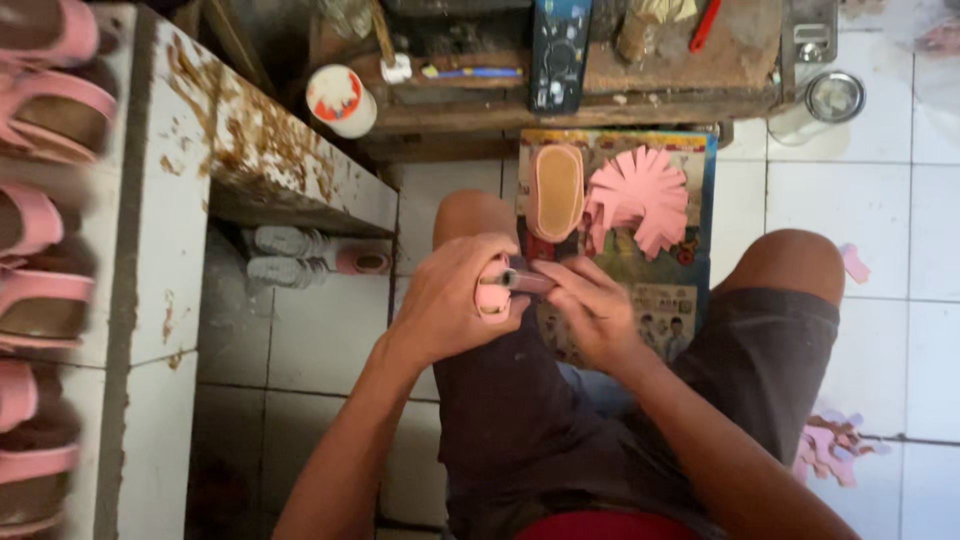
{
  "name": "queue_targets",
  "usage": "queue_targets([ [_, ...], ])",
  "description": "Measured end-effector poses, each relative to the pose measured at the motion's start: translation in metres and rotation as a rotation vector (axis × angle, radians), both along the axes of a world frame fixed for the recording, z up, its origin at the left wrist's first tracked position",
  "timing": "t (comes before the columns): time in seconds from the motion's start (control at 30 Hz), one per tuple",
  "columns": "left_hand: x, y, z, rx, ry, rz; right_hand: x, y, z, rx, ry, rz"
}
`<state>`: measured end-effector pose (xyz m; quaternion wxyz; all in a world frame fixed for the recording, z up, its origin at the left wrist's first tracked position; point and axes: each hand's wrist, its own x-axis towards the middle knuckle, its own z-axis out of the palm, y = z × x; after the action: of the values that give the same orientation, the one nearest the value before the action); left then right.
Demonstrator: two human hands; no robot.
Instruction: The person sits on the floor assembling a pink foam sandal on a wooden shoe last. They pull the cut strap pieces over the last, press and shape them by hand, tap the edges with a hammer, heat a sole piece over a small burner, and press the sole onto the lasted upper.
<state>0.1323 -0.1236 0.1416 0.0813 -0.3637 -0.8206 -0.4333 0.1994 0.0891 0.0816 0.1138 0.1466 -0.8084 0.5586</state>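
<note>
I sit with my knees apart above a white tiled floor. My left hand (455,300) grips a small pink strap piece (491,297) over my left thigh. My right hand (585,305) pinches a thin brush-like tool (522,281) whose tip touches the pink piece. Just beyond my hands a colourful printed board (690,255) rests on my lap. It bears a tan shoe sole (556,190) and a fanned stack of pink cut strips (640,198).
A white shelf (150,220) at the left carries several pink sandals (45,95). A cluttered wooden bench (650,85) stands ahead with a round glue tin (340,100) and a metal cup (832,97). Pink scraps (830,450) lie on the floor at the right.
</note>
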Motion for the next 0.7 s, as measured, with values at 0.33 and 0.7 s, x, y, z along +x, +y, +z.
queue_targets([
  [0.33,-0.004,-0.004,-0.005,0.031,-0.090,-0.002,-0.007,-0.022,-0.017,-0.159,0.075,0.058],
  [0.7,-0.006,-0.014,-0.010,0.074,-0.335,0.006,-0.007,-0.018,-0.026,-0.146,0.111,0.086],
])
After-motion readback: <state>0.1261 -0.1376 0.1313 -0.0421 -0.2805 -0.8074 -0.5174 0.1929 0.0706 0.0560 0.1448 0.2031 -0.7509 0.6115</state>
